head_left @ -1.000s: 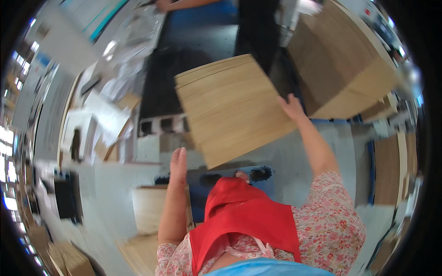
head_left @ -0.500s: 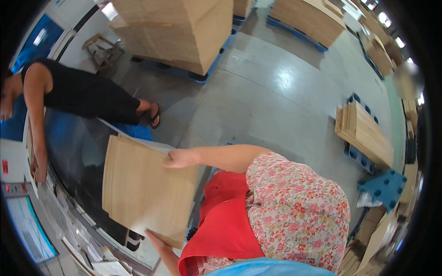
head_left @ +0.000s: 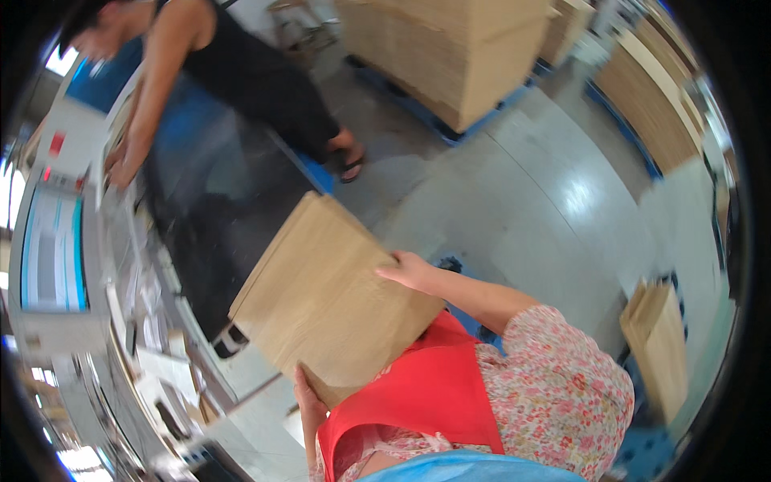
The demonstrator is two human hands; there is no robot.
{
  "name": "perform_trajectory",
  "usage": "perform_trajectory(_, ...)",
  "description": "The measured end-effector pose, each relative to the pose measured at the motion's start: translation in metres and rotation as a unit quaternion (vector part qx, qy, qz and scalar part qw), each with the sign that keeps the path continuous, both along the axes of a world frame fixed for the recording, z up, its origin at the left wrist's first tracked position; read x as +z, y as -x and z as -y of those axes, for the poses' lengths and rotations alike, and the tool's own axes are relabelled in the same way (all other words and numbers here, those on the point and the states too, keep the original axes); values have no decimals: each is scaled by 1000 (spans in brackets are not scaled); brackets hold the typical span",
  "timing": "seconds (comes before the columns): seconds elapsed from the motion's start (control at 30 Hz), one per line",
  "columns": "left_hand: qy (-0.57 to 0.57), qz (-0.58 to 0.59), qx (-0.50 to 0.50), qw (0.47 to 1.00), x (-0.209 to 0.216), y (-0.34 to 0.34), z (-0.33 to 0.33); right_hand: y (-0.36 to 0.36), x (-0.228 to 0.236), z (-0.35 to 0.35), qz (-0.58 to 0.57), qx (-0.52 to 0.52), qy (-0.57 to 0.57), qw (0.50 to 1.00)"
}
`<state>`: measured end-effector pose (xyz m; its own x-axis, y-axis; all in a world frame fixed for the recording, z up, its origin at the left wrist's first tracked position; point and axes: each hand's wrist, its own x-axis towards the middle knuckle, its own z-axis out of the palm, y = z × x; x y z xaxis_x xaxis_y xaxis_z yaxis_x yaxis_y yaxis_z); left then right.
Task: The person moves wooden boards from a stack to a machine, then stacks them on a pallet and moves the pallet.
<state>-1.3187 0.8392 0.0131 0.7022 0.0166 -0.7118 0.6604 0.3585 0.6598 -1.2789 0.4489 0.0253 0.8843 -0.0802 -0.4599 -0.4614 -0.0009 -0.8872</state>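
A stack of thin, light wood panels [head_left: 329, 297] lies across in front of my red apron, with its far part over a black work surface [head_left: 213, 201]. My right hand [head_left: 405, 271] grips the right edge, thumb on top and the other fingers hidden underneath. At the near left edge, my left hand [head_left: 309, 399] is closed round the side of the panels. Several layers show along the stack's far left edge. Whether the panels rest on anything below is hidden.
A co-worker in black [head_left: 257, 84] leans over the far end of the black surface. A monitor [head_left: 55, 249] stands at the left. Beyond lies a tall wood pile [head_left: 438, 60] on a blue pallet. At the right is a smaller panel stack [head_left: 660, 345].
My view has turned, so the surroundings sit differently in the picture. The panels have tilted round and come closer to my apron, with both hands still holding them.
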Motion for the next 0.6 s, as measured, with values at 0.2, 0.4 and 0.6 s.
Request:
perform_trajectory(0.2, -152, -24, 29, 988, 29, 43, 1, 27, 5, -17, 18, -2, -61, 998)
perform_trajectory(0.4, -199, 95, 138, 966, 52, 117, 3, 39, 9, -18, 87, 122, -29, 988)
perform_trajectory(0.6, -247, 138, 297, 912, 50, 223, 44, 36, 45, -31, 168, 241, -80, 952)
